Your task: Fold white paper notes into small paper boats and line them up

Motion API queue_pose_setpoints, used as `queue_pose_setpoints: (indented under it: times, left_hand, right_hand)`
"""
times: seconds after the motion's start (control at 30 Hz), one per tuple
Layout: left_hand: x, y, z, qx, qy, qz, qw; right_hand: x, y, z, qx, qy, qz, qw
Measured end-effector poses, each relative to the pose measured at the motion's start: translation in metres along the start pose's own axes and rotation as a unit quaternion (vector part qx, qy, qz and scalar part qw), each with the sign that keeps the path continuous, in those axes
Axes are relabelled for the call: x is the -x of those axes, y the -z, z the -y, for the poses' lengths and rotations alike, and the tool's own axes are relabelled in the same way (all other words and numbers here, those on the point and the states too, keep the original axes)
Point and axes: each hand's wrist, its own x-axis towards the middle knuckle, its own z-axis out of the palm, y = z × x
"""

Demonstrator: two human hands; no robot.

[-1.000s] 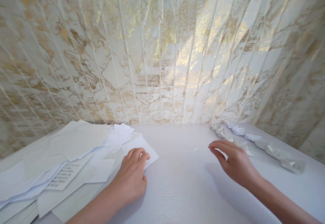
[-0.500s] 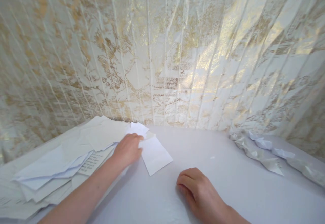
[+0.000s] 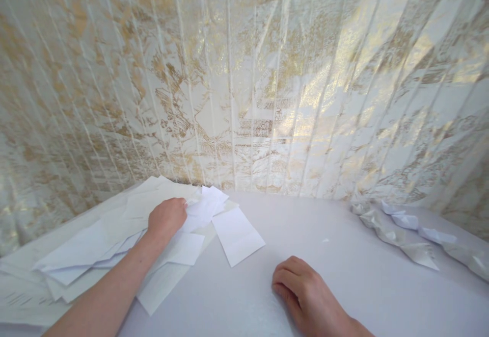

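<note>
My left hand (image 3: 168,218) is over a spread pile of white paper sheets (image 3: 91,245) on the left, its fingers pinched at the edge of a small sheet of paper (image 3: 198,213). The fingertips are partly hidden. Loose sheets (image 3: 179,249) lie under and beside my left forearm. A single blank sheet (image 3: 237,236) rests on the table to the right of that hand. My right hand (image 3: 300,286) rests on the table at the lower middle, fingers curled in, with no object showing in it.
On the right lie twisted strips of paper (image 3: 393,235), grey and white, in two rows. A tiny paper scrap (image 3: 325,240) is on the white table (image 3: 237,301). Behind the table hangs a white curtain (image 3: 260,97) with a gold pattern.
My left hand has moved left, back over the pile, away from the single sheet. More small sheets now show beside it. My right hand stays on the table; the view has shifted slightly.
</note>
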Motion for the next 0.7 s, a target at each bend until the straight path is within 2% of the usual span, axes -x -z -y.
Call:
queue_pose_setpoints:
  times: [0.13,0.23,0.3,0.4,0.5,0.7]
  left_hand:
    - [0.02,-0.002,-0.037,0.053,-0.085,-0.013,0.995]
    - [0.034,-0.008,-0.064,0.113,-0.167,0.011,0.979]
    - [0.037,-0.011,-0.073,0.154,-0.211,0.043,0.964]
    - [0.034,-0.012,-0.071,0.218,-0.26,0.096,0.936]
    - [0.028,-0.013,-0.061,0.271,-0.274,0.129,0.914]
    - [0.025,-0.017,-0.057,0.313,-0.27,0.156,0.897]
  right_hand:
    - [0.0,0.0,0.0,0.012,-0.007,0.008,1.0]
    - [0.0,0.0,0.0,0.018,-0.011,0.011,1.0]
    - [0.0,0.0,0.0,0.019,-0.011,0.011,1.0]
    - [0.001,0.0,0.001,0.02,-0.01,0.009,1.0]
    - [0.001,0.0,-0.001,0.02,-0.013,0.011,1.0]
    - [0.001,-0.003,-0.004,0.021,-0.01,0.004,1.0]
